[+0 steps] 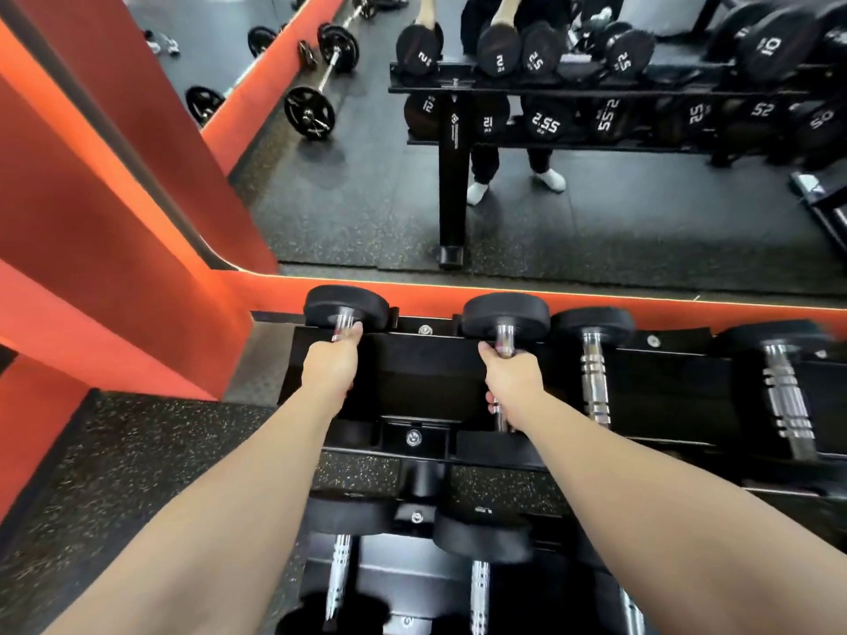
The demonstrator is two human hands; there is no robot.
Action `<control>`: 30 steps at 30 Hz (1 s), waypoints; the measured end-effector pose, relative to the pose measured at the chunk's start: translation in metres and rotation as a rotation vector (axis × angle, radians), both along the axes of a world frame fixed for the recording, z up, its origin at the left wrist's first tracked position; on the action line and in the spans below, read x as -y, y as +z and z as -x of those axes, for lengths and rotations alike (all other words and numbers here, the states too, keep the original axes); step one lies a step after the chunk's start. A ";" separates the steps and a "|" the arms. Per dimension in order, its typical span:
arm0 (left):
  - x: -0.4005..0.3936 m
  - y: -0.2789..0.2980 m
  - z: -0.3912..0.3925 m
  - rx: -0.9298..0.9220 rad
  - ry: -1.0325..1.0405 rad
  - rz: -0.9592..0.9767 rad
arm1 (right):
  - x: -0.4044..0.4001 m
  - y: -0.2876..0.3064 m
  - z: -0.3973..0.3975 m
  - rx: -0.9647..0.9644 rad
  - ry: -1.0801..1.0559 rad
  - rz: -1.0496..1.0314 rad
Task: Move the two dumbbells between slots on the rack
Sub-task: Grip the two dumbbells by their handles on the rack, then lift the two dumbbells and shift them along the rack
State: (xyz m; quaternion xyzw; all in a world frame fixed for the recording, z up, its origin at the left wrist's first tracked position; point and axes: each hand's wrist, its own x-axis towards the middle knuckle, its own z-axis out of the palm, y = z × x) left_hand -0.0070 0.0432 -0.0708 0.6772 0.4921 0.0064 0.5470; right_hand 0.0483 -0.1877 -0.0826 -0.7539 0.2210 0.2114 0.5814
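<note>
Two black dumbbells with chrome handles lie on the top shelf of the black rack (pixel 426 355). My left hand (pixel 331 365) is wrapped around the handle of the leftmost dumbbell (pixel 346 306). My right hand (pixel 509 373) grips the handle of the second dumbbell (pixel 505 312), one slot to the right. Both far heads point toward the mirror. The near heads are hidden behind my forearms. I cannot tell whether either dumbbell is resting in its slot or lifted off it.
More dumbbells (pixel 591 325) fill the top shelf to the right, and others lie on the lower shelf (pixel 481 538). A wall mirror (pixel 550 213) with an orange frame stands just behind the rack. An orange pillar (pixel 114 268) rises at the left. Speckled rubber floor (pixel 137 451) lies below left.
</note>
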 end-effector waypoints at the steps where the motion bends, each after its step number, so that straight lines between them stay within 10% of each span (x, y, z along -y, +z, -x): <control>1: 0.000 0.000 -0.003 0.005 -0.003 0.000 | 0.002 0.001 -0.001 0.002 -0.010 -0.011; 15: 0.106 0.083 -0.014 0.171 -0.093 0.172 | 0.072 0.101 0.011 0.003 0.010 -0.366; 30: 0.416 0.104 -0.041 0.196 -0.303 0.365 | 0.421 0.141 -0.015 0.051 0.051 -0.130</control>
